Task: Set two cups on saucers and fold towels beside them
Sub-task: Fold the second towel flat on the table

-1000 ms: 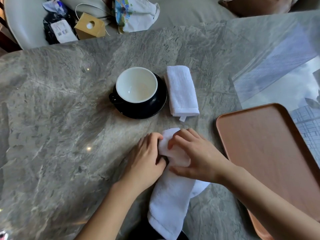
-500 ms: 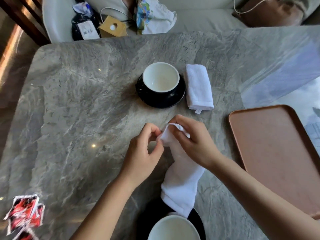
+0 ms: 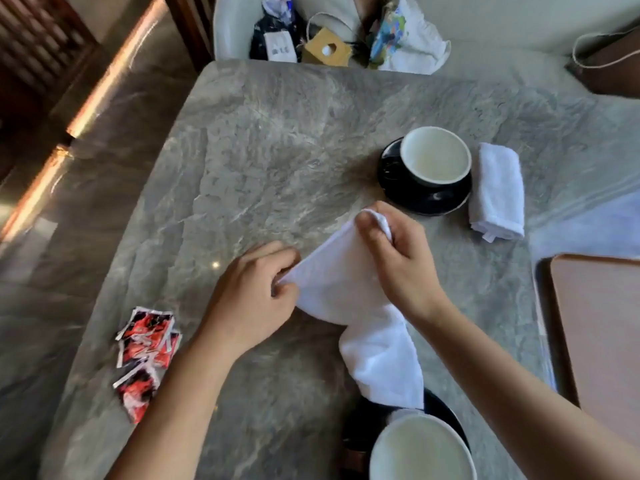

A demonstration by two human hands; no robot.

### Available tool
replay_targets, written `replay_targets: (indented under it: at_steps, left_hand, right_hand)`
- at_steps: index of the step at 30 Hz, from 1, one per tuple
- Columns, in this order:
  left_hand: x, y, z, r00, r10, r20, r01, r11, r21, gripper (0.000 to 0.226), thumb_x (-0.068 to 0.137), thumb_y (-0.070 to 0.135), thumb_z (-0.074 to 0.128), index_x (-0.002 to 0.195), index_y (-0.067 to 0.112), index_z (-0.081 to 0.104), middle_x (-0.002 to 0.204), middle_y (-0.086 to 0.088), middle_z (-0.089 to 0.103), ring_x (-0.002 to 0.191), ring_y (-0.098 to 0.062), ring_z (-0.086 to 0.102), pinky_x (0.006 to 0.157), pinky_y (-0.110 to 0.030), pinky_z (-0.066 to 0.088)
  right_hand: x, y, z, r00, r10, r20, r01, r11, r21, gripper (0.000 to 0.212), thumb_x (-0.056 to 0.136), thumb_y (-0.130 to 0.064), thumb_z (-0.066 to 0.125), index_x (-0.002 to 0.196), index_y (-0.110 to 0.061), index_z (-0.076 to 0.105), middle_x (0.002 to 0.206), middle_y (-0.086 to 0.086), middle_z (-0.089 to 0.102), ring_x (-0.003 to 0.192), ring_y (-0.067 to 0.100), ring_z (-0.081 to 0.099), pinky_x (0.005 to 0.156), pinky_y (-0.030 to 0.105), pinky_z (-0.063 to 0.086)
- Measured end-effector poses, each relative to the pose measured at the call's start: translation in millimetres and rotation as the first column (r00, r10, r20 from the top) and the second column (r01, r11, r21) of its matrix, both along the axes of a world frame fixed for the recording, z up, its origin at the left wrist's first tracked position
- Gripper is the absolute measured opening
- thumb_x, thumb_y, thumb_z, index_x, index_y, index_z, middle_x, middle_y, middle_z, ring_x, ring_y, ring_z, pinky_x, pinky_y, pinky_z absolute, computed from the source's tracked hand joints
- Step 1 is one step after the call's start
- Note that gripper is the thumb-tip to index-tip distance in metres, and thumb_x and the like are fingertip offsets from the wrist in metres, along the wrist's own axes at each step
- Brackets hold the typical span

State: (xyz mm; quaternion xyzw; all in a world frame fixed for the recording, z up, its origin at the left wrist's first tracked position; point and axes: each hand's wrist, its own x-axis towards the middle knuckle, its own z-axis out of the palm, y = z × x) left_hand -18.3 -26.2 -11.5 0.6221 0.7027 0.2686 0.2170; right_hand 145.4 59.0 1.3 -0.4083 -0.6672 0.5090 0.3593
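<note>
A white towel [image 3: 346, 289] is spread between my hands above the grey marble table [image 3: 270, 161]. My left hand [image 3: 252, 299] pinches its left corner. My right hand [image 3: 394, 258] pinches the far corner. The towel's loose end droops onto the near black saucer [image 3: 443, 410], which carries a white-lined cup [image 3: 420, 448] at the bottom edge. Farther off, a second cup [image 3: 434, 157] sits on a black saucer [image 3: 391, 168], with a folded white towel [image 3: 497, 192] lying just right of it.
A brown tray [image 3: 602, 330] lies at the right edge of the table. Red and black packets [image 3: 145, 348] are scattered near the table's left edge. Beyond the far edge, a white chair [image 3: 228, 26] holds bags, a small cardboard box [image 3: 325, 48] and cloth.
My hands have lifted the towel's top edge and drawn its corners apart, the left hand moving left. The view has swung left, bringing the packets and floor into sight.
</note>
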Motion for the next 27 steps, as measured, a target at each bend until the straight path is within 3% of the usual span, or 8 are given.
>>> replay_targets:
  at_steps: [6, 10, 13, 16, 20, 23, 25, 27]
  left_hand:
    - [-29, -21, 4, 0.973, 0.156, 0.168, -0.180, 0.974, 0.137, 0.016, 0.073, 0.001, 0.043, 0.070, 0.016, 0.038, 0.066, 0.001, 0.038, 0.060, -0.014, 0.037, 0.056, -0.028, 0.033]
    - [-43, -32, 2, 0.949, 0.229, 0.214, -0.255, 0.962, 0.101, 0.014, 0.074, 0.006, 0.042, 0.071, 0.020, 0.043, 0.066, -0.003, 0.040, 0.055, -0.012, 0.032, 0.050, -0.018, 0.027]
    - [-61, -36, 1, 0.939, 0.242, 0.243, -0.262, 0.964, 0.053, 0.009, 0.080, 0.017, 0.047, 0.077, 0.020, 0.056, 0.072, -0.003, 0.052, 0.056, -0.009, 0.041, 0.051, -0.017, 0.030]
    - [-75, -37, 5, 0.897, 0.289, 0.333, -0.323, 0.945, 0.050, 0.009, 0.081, 0.023, 0.058, 0.079, 0.017, 0.063, 0.075, 0.000, 0.061, 0.061, -0.001, 0.050, 0.053, -0.009, 0.034]
    - [-87, -29, 6, 0.665, 0.443, 0.601, -0.508, 0.859, -0.072, 0.016, 0.083, 0.010, 0.065, 0.073, 0.022, 0.068, 0.067, 0.014, 0.066, 0.065, 0.005, 0.057, 0.061, -0.007, 0.043]
    - [-100, -25, 7, 0.431, 0.496, 0.754, -0.549, 0.807, -0.218, 0.003, 0.077, 0.025, 0.069, 0.079, 0.023, 0.070, 0.076, 0.010, 0.072, 0.080, -0.007, 0.065, 0.073, -0.023, 0.053]
    - [-108, -24, 8, 0.325, 0.472, 0.820, -0.468, 0.834, -0.294, 0.013, 0.081, 0.029, 0.060, 0.080, 0.017, 0.066, 0.069, 0.006, 0.070, 0.066, -0.006, 0.064, 0.064, -0.024, 0.056]
    - [-114, -26, 12, 0.306, 0.467, 0.830, -0.379, 0.859, -0.344, 0.020, 0.071, 0.033, 0.064, 0.065, 0.015, 0.069, 0.055, 0.007, 0.064, 0.046, -0.004, 0.056, 0.049, -0.017, 0.051]
  right_hand:
    - [-30, 0, 14, 0.985, -0.113, -0.131, 0.099, 0.989, -0.114, 0.031, 0.094, -0.019, 0.044, 0.067, -0.005, 0.040, 0.068, -0.001, 0.031, 0.065, 0.006, 0.029, 0.055, 0.023, 0.026]
    - [-38, 11, 24, 0.954, -0.241, -0.176, 0.208, 0.961, -0.184, 0.028, 0.091, -0.025, 0.046, 0.064, -0.027, 0.052, 0.067, -0.012, 0.040, 0.070, 0.004, 0.037, 0.063, 0.021, 0.032]
    - [-35, 25, 29, 0.908, -0.340, -0.244, 0.266, 0.920, -0.288, 0.022, 0.086, -0.031, 0.049, 0.065, -0.027, 0.054, 0.070, -0.005, 0.041, 0.076, 0.014, 0.038, 0.067, 0.027, 0.034]
    - [-28, 41, 26, 0.931, -0.312, -0.190, 0.255, 0.928, -0.273, 0.021, 0.088, -0.032, 0.049, 0.069, -0.025, 0.054, 0.072, 0.000, 0.043, 0.078, 0.017, 0.040, 0.068, 0.029, 0.035]
    - [-25, 47, 11, 0.977, -0.206, -0.059, 0.181, 0.940, -0.288, 0.034, 0.096, -0.027, 0.048, 0.065, -0.025, 0.063, 0.066, -0.008, 0.053, 0.071, 0.007, 0.049, 0.062, 0.023, 0.040]
    - [-17, 49, 10, 0.998, -0.066, 0.005, 0.065, 0.948, -0.312, 0.034, 0.098, -0.027, 0.047, 0.073, -0.024, 0.070, 0.069, -0.009, 0.062, 0.069, 0.004, 0.056, 0.060, 0.018, 0.046]
    - [-8, 52, 17, 0.994, 0.088, 0.060, -0.052, 0.891, -0.451, 0.034, 0.095, -0.032, 0.048, 0.075, -0.028, 0.075, 0.070, -0.009, 0.069, 0.066, 0.003, 0.063, 0.060, 0.021, 0.052]
    - [3, 55, 24, 0.956, 0.289, 0.039, -0.208, 0.768, -0.606, 0.028, 0.085, -0.036, 0.051, 0.076, -0.027, 0.077, 0.073, -0.004, 0.072, 0.065, 0.007, 0.068, 0.057, 0.025, 0.056]
